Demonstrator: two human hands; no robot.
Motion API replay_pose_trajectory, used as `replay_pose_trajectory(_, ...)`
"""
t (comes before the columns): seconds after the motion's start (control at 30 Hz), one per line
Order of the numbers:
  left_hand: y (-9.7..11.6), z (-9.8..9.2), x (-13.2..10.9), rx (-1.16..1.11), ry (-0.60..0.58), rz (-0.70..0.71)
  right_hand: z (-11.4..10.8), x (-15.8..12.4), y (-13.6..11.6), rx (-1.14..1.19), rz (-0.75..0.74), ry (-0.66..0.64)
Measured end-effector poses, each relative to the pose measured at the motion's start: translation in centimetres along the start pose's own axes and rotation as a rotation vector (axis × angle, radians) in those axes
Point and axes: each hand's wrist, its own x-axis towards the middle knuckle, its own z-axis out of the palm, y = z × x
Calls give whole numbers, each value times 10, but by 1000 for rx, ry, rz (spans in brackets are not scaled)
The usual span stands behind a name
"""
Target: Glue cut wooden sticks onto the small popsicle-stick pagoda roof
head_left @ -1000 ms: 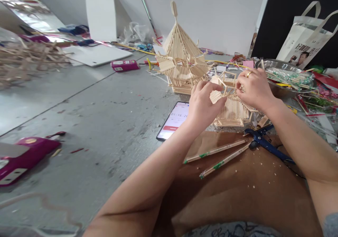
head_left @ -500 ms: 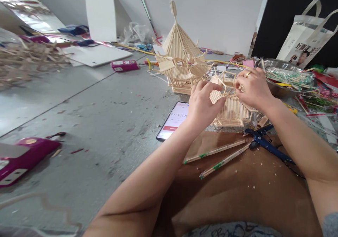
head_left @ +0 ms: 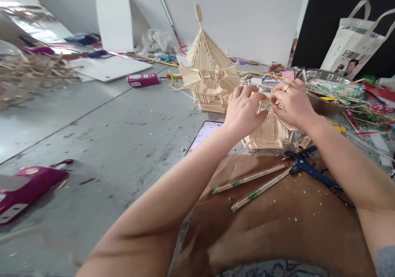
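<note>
Both my hands work on a small stick-built pavilion model (head_left: 268, 132) standing on the floor in front of my knee. My left hand (head_left: 244, 111) is curled over its upper left part, fingers closed on the sticks there. My right hand (head_left: 292, 103), with a ring on one finger, pinches the stick frame at the model's top right. The piece between the fingertips is mostly hidden. A taller finished stick pagoda (head_left: 207, 71) stands just behind, to the left.
A phone (head_left: 203, 134) with a timer lies beside my left wrist. Two wrapped chopstick pairs (head_left: 250, 182) and blue pliers (head_left: 305, 168) rest on my brown-clad leg. A metal bowl (head_left: 331, 88) of sticks sits at right, a white bag (head_left: 354, 42) behind it. Magenta boxes (head_left: 26, 184) lie on the grey floor.
My left hand has moved up and right over the model's top, closing toward my right hand. The view shifted slightly left, hiding more of the phone.
</note>
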Motion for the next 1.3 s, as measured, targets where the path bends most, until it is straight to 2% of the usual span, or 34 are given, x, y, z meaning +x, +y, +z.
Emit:
replay_pose_trajectory(0.23, -3, 1, 17, 10, -66, 86, 3, -1, 0, 7, 30, 20)
replay_pose_trajectory(0.83, -6, 5, 24, -54, -29, 124, 3, -4, -2, 81, 60, 29)
replay_pose_trajectory(1.07, -7, 8, 23, -74, -7, 122, 11, -18, 4, 221, 203, 101)
replay_pose_trajectory(1.3, -6, 6, 20, -78, 2, 110, 13, -21, 4, 389, 326, 79)
